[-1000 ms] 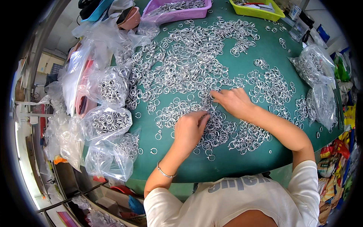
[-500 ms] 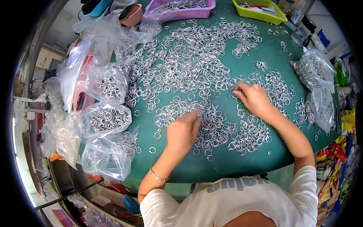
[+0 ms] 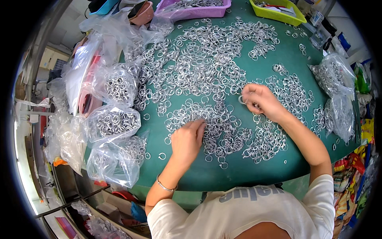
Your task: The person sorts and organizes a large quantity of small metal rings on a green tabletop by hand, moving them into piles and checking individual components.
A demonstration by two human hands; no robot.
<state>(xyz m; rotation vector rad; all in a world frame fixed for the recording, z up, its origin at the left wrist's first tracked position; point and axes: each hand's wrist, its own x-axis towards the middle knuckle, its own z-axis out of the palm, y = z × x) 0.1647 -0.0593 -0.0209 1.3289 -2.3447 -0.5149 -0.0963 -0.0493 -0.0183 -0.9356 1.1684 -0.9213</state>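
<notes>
Since the earlier frames the right hand [image 3: 260, 101] has drawn away from the left and up the green surface [image 3: 238, 175], its grip now pinched on a single metal ring [image 3: 242, 99] held just above the scattered rings [image 3: 215, 71], while the left hand [image 3: 187, 139] has stayed low, its grip released, fingers flat on the heap of rings before it. Clear bags of rings [image 3: 113, 123] crowd the left edge and more bags [image 3: 334, 77] the right; beyond the spread stand a purple tray [image 3: 191, 11] and a yellow-green tray [image 3: 278, 12].
</notes>
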